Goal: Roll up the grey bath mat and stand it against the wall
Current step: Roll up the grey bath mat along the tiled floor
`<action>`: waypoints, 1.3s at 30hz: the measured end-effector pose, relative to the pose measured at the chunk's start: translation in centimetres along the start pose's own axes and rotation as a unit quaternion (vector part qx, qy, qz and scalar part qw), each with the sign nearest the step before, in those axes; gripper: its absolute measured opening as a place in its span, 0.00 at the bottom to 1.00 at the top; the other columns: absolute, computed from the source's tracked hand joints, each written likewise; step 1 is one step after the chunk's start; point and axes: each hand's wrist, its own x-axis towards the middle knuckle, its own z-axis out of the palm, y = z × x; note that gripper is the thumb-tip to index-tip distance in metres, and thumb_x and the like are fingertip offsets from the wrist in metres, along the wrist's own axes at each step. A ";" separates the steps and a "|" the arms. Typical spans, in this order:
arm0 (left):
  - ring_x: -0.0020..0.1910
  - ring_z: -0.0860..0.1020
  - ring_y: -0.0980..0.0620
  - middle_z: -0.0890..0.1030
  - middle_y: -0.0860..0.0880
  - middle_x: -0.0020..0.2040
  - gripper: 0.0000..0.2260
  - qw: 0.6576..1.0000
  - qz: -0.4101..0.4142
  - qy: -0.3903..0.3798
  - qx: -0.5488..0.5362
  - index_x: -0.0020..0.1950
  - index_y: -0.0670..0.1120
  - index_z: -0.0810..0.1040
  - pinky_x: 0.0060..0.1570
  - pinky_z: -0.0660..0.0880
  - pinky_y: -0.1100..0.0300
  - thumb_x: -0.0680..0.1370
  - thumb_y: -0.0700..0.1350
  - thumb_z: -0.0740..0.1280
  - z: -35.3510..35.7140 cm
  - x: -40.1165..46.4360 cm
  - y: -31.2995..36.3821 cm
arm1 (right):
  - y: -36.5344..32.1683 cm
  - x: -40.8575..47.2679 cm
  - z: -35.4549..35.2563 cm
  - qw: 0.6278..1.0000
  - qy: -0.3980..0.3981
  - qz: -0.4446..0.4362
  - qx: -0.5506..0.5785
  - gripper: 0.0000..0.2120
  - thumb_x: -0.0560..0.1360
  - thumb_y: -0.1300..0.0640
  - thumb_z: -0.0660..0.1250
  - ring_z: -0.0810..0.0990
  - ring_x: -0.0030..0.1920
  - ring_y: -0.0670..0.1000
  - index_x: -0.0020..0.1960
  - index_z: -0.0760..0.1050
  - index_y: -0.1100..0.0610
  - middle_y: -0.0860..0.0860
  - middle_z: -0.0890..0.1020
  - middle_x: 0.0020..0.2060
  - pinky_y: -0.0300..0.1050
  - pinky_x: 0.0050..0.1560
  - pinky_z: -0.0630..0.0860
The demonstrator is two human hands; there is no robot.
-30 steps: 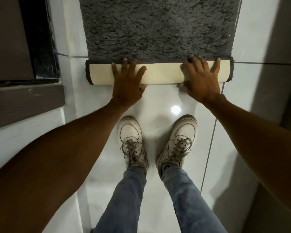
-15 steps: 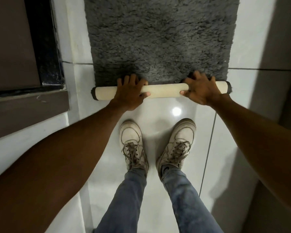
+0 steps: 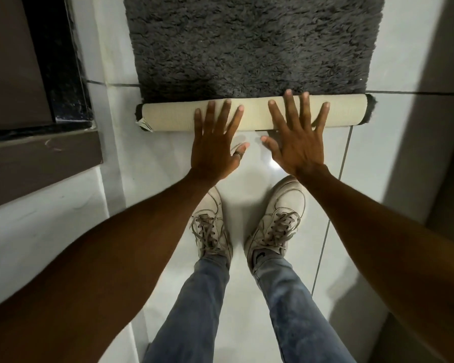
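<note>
Both hands, left hand (image 3: pixel 215 150) and right hand (image 3: pixel 298 142), lie splayed, seemingly pressing the bath mat (image 3: pixel 173 117) roll.

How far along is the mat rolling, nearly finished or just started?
Just started. Done: the near edge forms a slim cream-backed roll. In hand: the left hand and right hand lie open on it, fingers spread. Left: most of the grey bath mat lies flat; standing it against the wall comes later.
</note>
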 end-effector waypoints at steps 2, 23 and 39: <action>0.82 0.51 0.35 0.55 0.42 0.84 0.38 1.000 0.003 0.000 0.004 0.84 0.51 0.54 0.79 0.47 0.32 0.78 0.68 0.58 0.0 1.3 -0.7 | 0.4 1.5 -0.3 1.000 0.000 -0.006 -0.005 0.38 0.82 0.33 0.52 0.50 0.83 0.68 0.86 0.49 0.50 0.59 0.52 0.85 0.80 0.76 0.47; 0.68 0.72 0.39 0.75 0.44 0.68 0.26 0.996 0.011 -0.086 -0.001 0.74 0.53 0.72 0.69 0.65 0.41 0.77 0.57 0.70 -6.2 3.5 -0.4 | 1.7 2.6 -5.9 0.986 -0.133 0.020 0.094 0.29 0.78 0.51 0.72 0.72 0.72 0.62 0.77 0.69 0.49 0.54 0.75 0.72 0.72 0.72 0.61; 0.82 0.56 0.38 0.61 0.43 0.82 0.40 1.000 0.009 -0.018 -0.018 0.83 0.50 0.58 0.79 0.50 0.32 0.76 0.68 0.64 -3.6 6.1 -1.1 | 2.1 5.2 -3.4 1.000 -0.010 -0.022 0.013 0.38 0.82 0.38 0.60 0.49 0.84 0.64 0.85 0.50 0.50 0.56 0.55 0.85 0.78 0.77 0.43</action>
